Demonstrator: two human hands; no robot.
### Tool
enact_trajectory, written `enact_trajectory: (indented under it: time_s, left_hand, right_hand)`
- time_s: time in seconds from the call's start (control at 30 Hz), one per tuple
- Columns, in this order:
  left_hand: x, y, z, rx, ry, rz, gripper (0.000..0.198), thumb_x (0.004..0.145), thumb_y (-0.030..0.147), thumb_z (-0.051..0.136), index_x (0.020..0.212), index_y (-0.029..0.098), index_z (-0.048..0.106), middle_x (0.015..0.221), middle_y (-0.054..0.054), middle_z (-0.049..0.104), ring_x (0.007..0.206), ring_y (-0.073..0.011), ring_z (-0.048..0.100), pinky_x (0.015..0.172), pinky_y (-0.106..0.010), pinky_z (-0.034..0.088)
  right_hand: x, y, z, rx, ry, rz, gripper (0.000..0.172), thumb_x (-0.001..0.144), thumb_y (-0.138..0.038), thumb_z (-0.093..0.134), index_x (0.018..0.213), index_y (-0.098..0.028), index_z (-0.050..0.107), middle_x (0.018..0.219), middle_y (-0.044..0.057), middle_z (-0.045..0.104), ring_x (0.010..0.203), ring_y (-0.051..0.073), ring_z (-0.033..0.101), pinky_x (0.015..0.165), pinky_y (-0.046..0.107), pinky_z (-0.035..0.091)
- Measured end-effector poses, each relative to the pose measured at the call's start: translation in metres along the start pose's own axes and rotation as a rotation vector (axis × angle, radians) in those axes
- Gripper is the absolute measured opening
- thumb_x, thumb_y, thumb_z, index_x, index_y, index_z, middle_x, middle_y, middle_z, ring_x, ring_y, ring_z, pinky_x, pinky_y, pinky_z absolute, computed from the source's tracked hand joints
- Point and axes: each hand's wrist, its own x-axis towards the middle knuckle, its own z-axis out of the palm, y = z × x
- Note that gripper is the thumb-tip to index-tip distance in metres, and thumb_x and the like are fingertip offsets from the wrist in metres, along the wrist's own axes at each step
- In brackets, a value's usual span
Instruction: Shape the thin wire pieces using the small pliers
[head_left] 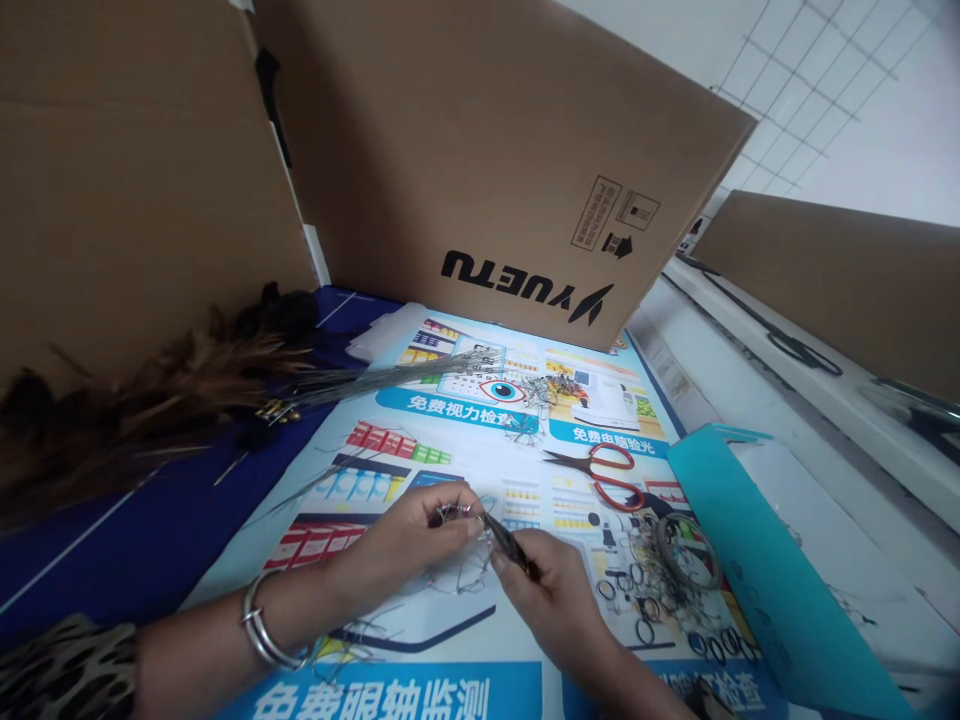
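Observation:
Between the thumb and fingers of my left hand [439,525] is a loose, tangled wire piece [459,572], whose thin loops hang below the fingers. My right hand [551,585] is closed around a pair of dark pliers [510,545]. The jaws meet the wire piece right beside my left fingertips; whether they grip a strand is too small to tell. Red-handled scissors [600,472] lie with blades apart just beyond my right hand. A bundle of thin straight wires [390,375] lies farther off, with small bent wire bits [551,392] at its right end.
Brown feathers [202,370] lie at left on dark blue cloth [225,520]. Cardboard panels [420,150] stand behind the printed sheet. At right are a wire coil [688,552], several small black rings [645,610] and a teal box [772,580]. Wire clippings [360,635] sit near my left wrist.

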Motion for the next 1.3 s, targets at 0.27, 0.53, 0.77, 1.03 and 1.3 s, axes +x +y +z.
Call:
enact_trajectory:
  time_s: [0.27,0.53,0.77,1.03,1.3]
  left_hand:
    - [-0.002,-0.009,0.002,-0.229,-0.020,-0.050,0.014,0.077,0.030,0.057,0.073,0.019,0.051,0.048,0.009,0.034,0.041,-0.0057,0.026,0.040,-0.018,0.020]
    - [0.000,-0.004,0.001,0.036,0.105,0.091,0.010,0.078,0.024,0.054,0.071,0.017,0.055,0.063,0.005,0.045,0.056,-0.0081,0.039,0.052,-0.019,0.032]
    - [0.002,-0.006,0.000,0.168,0.175,0.110,0.010,0.078,0.024,0.052,0.072,0.017,0.056,0.065,0.004,0.048,0.058,-0.0099,0.043,0.053,-0.020,0.034]
    - [0.001,-0.001,0.000,0.462,0.260,0.298,0.010,0.076,0.015,0.050,0.068,0.016,0.056,0.067,0.001,0.051,0.064,-0.0129,0.049,0.060,-0.024,0.037]
    - [0.003,-0.005,-0.003,0.591,0.337,0.435,0.012,0.075,0.011,0.050,0.069,0.015,0.059,0.065,0.000,0.050,0.062,-0.0133,0.048,0.058,-0.025,0.037]
  right_hand:
    - [-0.001,0.001,0.001,0.025,-0.017,-0.009,0.026,0.083,-0.025,0.048,0.059,-0.018,0.041,0.058,-0.005,0.039,0.055,0.008,0.039,0.050,0.018,0.026]
    - [-0.003,0.005,0.001,-0.146,0.044,-0.006,0.020,0.081,-0.023,0.051,0.062,-0.018,0.046,0.062,-0.002,0.049,0.060,0.010,0.045,0.052,0.019,0.027]
    - [-0.005,0.005,-0.008,-0.245,0.065,0.028,0.012,0.082,-0.024,0.051,0.070,-0.019,0.052,0.069,-0.001,0.054,0.063,0.012,0.049,0.054,0.020,0.029]
    - [-0.003,-0.001,-0.008,-0.399,0.098,-0.043,0.012,0.083,-0.030,0.053,0.078,-0.019,0.057,0.084,0.005,0.053,0.080,0.018,0.048,0.069,0.026,0.037]
    - [0.003,-0.007,-0.001,-0.406,0.150,0.002,0.015,0.085,-0.032,0.049,0.083,-0.021,0.058,0.084,0.005,0.052,0.077,0.017,0.049,0.066,0.024,0.037]
